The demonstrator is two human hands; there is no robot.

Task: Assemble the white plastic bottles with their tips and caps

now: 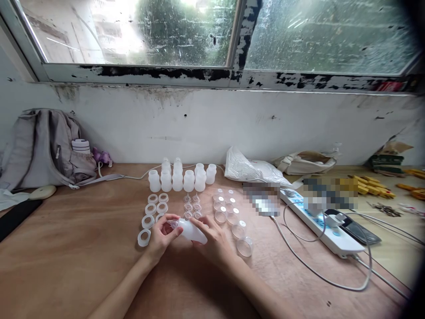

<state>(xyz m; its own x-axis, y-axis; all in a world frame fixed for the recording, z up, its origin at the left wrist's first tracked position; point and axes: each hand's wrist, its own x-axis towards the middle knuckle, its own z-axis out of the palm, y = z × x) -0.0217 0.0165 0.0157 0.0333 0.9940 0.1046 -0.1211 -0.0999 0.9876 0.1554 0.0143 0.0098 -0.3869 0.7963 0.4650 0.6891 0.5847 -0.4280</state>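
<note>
Between my two hands a white baby bottle (191,231) lies tilted nearly sideways, its nipple end toward the left. My left hand (165,234) pinches the collar and nipple end. My right hand (212,239) wraps round the body and covers part of it. Just beyond are clear nipples (188,207) in two columns. White screw rings (148,221) stand in two columns to the left, one partly hidden by my left hand. Clear domed caps (238,230) are lined up to the right. White bottles (188,180) stand upright behind, two of them topped with nipples.
A white power strip (335,235) with plugs and looping cables lies to the right. Beyond it are yellow clips (372,186). A plastic bag (249,166) and a pale shoulder bag (305,162) rest by the wall. A grey backpack (43,146) stands at the left.
</note>
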